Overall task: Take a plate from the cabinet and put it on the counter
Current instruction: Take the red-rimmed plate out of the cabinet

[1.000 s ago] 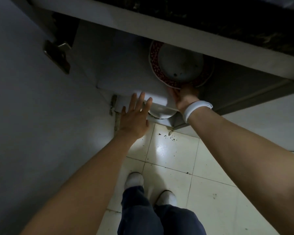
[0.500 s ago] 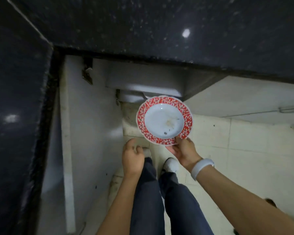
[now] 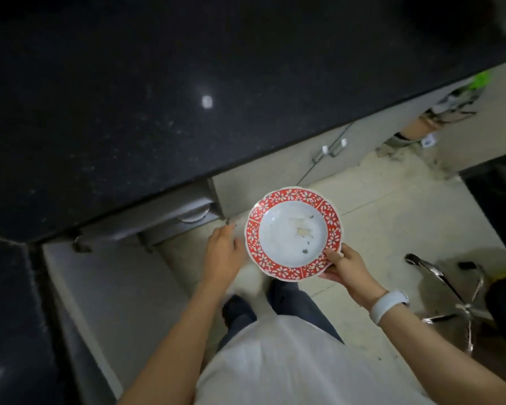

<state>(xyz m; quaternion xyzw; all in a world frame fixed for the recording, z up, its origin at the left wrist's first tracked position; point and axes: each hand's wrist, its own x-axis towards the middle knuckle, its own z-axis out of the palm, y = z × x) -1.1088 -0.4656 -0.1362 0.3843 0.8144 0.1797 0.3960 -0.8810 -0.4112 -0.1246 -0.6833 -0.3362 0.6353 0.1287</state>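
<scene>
Below the black desk (image 3: 187, 83), the plate (image 3: 294, 232) was held at its five-o'clock rim by the right hand (image 3: 346, 266), while the left hand (image 3: 222, 254) was kept loosely curled, empty.

The right hand (image 3: 346, 266) hides the plate's (image 3: 292, 232) near rim, its fingers out of sight beneath. The left hand (image 3: 222, 254) is blurred, so its grip cannot be told. Inside the open cabinet (image 3: 164, 217) only a pale curved edge shows under the worktop (image 3: 158, 97). Clutter at the far right is too smeared to name.
</scene>
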